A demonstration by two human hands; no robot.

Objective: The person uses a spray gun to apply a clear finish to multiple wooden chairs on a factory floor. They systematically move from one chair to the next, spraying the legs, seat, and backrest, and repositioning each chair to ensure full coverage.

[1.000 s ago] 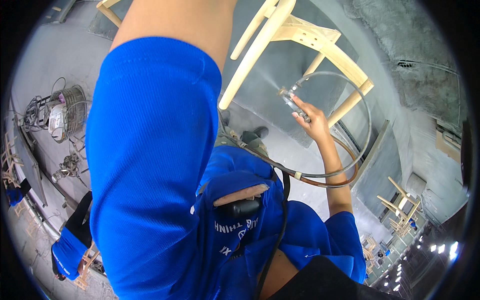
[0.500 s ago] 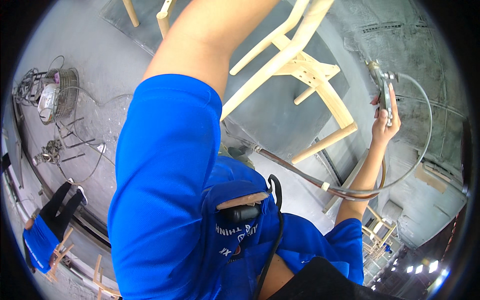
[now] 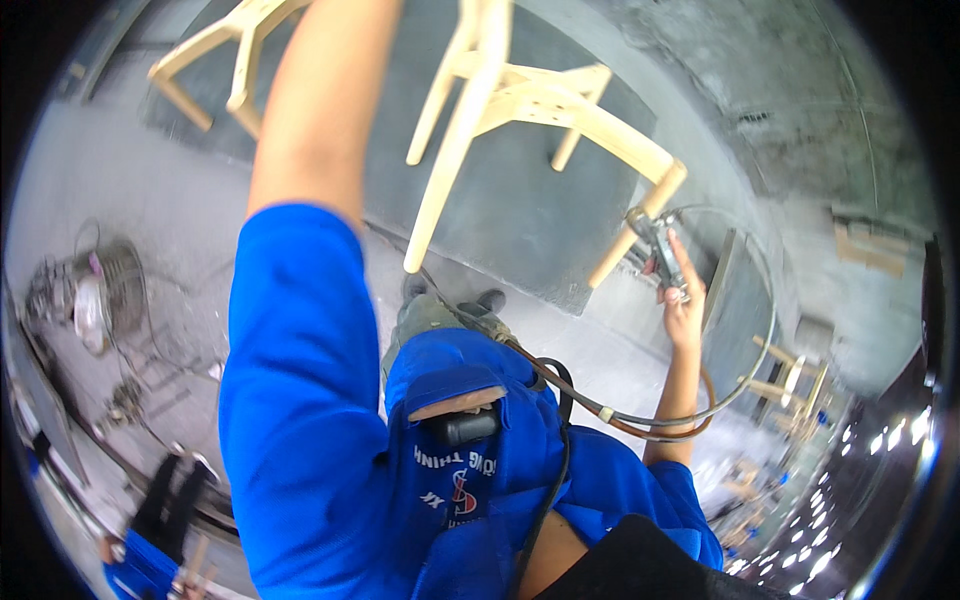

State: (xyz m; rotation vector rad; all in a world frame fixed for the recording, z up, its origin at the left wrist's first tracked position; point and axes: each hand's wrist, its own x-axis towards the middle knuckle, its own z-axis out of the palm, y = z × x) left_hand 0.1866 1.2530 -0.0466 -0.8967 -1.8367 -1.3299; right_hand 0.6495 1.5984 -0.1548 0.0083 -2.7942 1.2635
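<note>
My right hand (image 3: pixel 682 308) is wrapped round the grip of a metal spray gun (image 3: pixel 658 253). The gun's head comes close to a leg of a bare wooden chair frame (image 3: pixel 560 108); whether they touch I cannot tell. A pale hose (image 3: pixel 774 300) loops from the gun down past my right forearm, beside a brown one. My left arm (image 3: pixel 318 130) reaches up past the top edge, so its hand is out of sight. The frame's upper part is cut off there too.
A second wooden frame (image 3: pixel 243 45) stands at upper left. Under both lies a dark grey board (image 3: pixel 500 215). A wire basket (image 3: pixel 122 285) and hoses lie on the floor at left. A person in blue (image 3: pixel 150 560) is at lower left, and more wooden frames (image 3: pixel 790 385) stand at right.
The view has shifted. My right hand with the spray gun has come lower and leftward, nearer the chair frame's leg. More of the second frame shows at upper left.
</note>
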